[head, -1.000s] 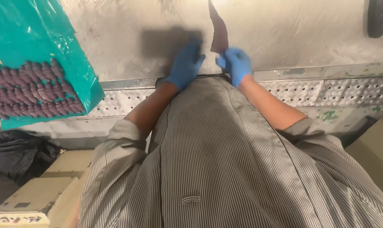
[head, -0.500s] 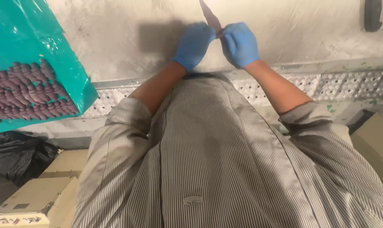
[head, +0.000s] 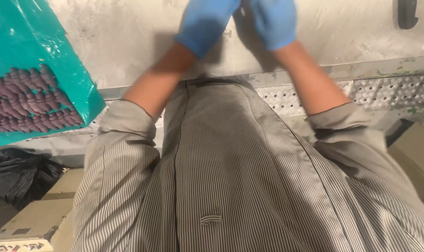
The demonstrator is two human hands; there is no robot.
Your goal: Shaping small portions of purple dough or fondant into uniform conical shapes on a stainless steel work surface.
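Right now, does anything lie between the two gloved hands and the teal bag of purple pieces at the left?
Nothing visible does. The left hand and right hand sit together over the steel table; only bare metal separates them from the teal bag.

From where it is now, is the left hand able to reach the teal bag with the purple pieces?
Probably yes. The left hand is over the grey table, and the teal bag lies on the same side, with only bare tabletop between them.
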